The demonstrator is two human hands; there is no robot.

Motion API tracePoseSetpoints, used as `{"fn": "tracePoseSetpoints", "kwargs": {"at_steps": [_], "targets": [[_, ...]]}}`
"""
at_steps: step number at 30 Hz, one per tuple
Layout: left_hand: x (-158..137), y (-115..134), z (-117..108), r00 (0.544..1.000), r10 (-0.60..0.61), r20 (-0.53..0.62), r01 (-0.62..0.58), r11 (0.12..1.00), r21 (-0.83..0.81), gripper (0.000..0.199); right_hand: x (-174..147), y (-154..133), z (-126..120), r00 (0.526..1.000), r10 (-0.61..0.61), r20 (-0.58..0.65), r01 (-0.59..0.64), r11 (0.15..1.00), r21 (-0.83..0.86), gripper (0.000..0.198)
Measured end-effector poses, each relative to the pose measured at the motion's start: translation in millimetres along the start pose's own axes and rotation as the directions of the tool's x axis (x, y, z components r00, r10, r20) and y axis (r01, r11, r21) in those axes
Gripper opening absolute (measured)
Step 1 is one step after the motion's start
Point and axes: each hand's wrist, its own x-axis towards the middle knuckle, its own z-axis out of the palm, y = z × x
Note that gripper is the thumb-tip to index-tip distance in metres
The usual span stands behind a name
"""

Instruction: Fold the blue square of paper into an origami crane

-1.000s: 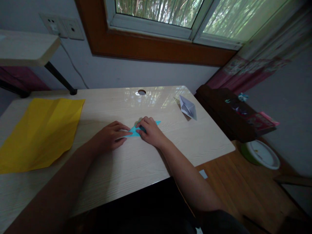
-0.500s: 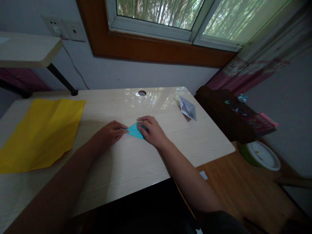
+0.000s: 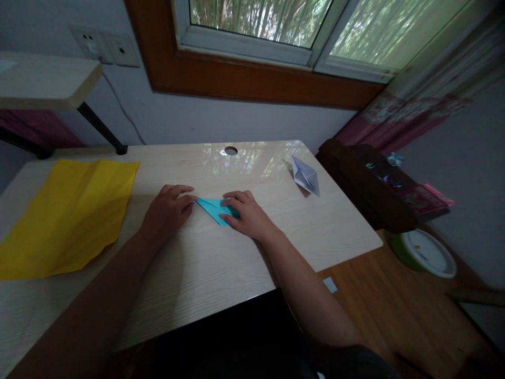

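Note:
A folded sheet of turquoise paper (image 3: 213, 209) lies on the table, narrowing to a point on its left. My right hand (image 3: 246, 213) holds its right part, the thumb along the near side and the fingers over the far side, hiding that end. At the paper's left tip is my left hand (image 3: 169, 205); its index finger and thumb are apart, the thumb at or very close to the tip. Whether they touch I cannot tell.
The pale wood table (image 3: 221, 268) bears a large yellow sheet (image 3: 74, 216) at left and a folded white paper shape (image 3: 305, 176) at the far right. A raised shelf (image 3: 43, 84) stands at back left. Right of the table are a dark wooden cabinet (image 3: 355, 184) and a round bin (image 3: 426, 252).
My left hand has moved left and slightly away from me, its thumb and index finger parting. More of the turquoise paper shows, its left tip shifted left and up. My right hand stays nearly in place.

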Motion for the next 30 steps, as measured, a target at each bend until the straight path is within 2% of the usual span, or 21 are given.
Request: {"fn": "tracePoseSetpoints", "kwargs": {"at_steps": [3,6,11,17,21,25,27,30], "targets": [[1.9,3.4,-0.9,0.997,-0.06,-0.047,0.06,0.998,-0.001,0.024,0.5,-1.2,-1.2,1.0,0.031,-0.003,-0.031,0.999,-0.023,0.029],[3.0,9.4,-0.5,0.997,-0.073,-0.039,0.072,0.997,-0.029,0.023,0.8,-1.9,-2.5,0.998,0.068,-0.009,-0.068,0.997,-0.04,0.032],[3.4,20.9,1.4,0.999,-0.018,0.042,0.021,0.998,-0.066,0.012,2.3,-3.9,-5.1,0.985,0.173,0.001,-0.173,0.985,-0.017,0.042],[3.2,23.2,5.2,0.994,0.056,0.099,-0.043,0.991,-0.126,0.017,4.1,0.3,-1.3,0.964,0.263,-0.029,-0.258,0.959,0.117,0.048],[2.9,21.9,5.7,0.993,0.063,0.1,-0.048,0.988,-0.149,0.018,3.7,7.9,5.3,0.966,0.24,-0.093,-0.219,0.957,0.19,0.04],[3.2,20.3,6.1,0.994,0.039,0.102,-0.02,0.984,-0.178,0.018,4.4,9.5,6.7,0.973,0.204,-0.108,-0.174,0.955,0.238,0.017],[3.6,19.6,6.3,0.995,0.008,0.102,0.013,0.979,-0.201,0.018,5.3,8.4,6.2,0.976,0.176,-0.128,-0.137,0.954,0.268,0.006],[3.8,19.7,5.7,0.992,-0.087,0.095,0.109,0.958,-0.265,0.022,6.4,5.9,5.4,0.97,0.163,-0.183,-0.097,0.942,0.322,0.007]]}}
